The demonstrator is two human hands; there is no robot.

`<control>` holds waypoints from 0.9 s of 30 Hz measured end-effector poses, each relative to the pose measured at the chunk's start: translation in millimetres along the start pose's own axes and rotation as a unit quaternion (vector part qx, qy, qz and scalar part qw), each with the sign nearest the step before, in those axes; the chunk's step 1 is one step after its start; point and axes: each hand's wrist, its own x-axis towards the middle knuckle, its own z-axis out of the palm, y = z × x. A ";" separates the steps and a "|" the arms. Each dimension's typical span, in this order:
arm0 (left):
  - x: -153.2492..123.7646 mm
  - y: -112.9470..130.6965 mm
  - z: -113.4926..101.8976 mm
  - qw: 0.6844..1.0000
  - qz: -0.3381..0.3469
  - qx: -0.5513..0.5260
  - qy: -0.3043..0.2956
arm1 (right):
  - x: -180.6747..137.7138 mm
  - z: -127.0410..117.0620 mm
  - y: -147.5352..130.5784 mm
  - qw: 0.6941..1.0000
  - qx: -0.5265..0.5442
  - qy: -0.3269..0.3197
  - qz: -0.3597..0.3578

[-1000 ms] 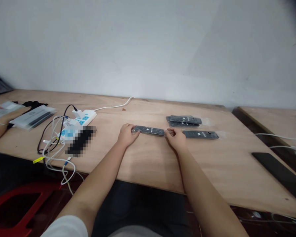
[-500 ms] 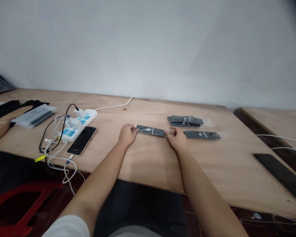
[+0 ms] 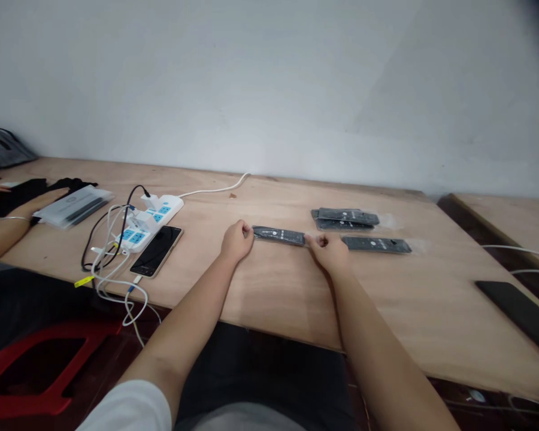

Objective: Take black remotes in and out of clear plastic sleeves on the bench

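Observation:
A black remote control (image 3: 279, 236) in a clear plastic sleeve lies across the table between my two hands. My left hand (image 3: 238, 240) is closed in a pinch at its left end. At the other end, the fingers of my right hand (image 3: 327, 250) pinch the plastic sleeve. Just right of that hand lies a second sleeved remote (image 3: 377, 245), with loose plastic at its far end. Behind it, more remotes (image 3: 345, 218) in plastic are stacked, slightly askew.
To the left are a white power strip (image 3: 150, 222) with tangled cables and a phone (image 3: 157, 251). Further left, another person's hand (image 3: 45, 200) rests by a plastic-wrapped packet (image 3: 74, 206). A dark flat object (image 3: 516, 311) lies at right; a red stool (image 3: 40, 371) stands below.
The whole view has shifted slightly, so things appear a little further right. Both hands stay at the ends of the remote. Another hand has come into view at the far left.

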 end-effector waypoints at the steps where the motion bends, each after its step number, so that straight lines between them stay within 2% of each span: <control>1: 0.0 -0.1 0.1 1.000 0.000 -0.007 0.002 | 0.0 -0.1 -1.3 1.000 0.011 -0.006 -0.015; 7: -0.3 -1.8 -0.5 0.999 0.006 -0.037 -0.013 | 2.1 3.1 -5.4 0.993 0.089 -0.023 -0.071; 11: -0.6 -1.9 -2.1 0.999 -0.003 -0.027 -0.026 | 3.9 4.6 -3.4 0.995 0.075 -0.020 -0.066; 21: -2.5 -0.3 -1.9 0.999 -0.005 -0.036 -0.017 | 2.0 4.8 -1.4 0.998 0.042 -0.010 -0.051; 27: -2.0 -2.8 0.8 0.997 -0.024 -0.074 -0.018 | 4.3 6.2 1.4 0.992 0.108 -0.029 -0.063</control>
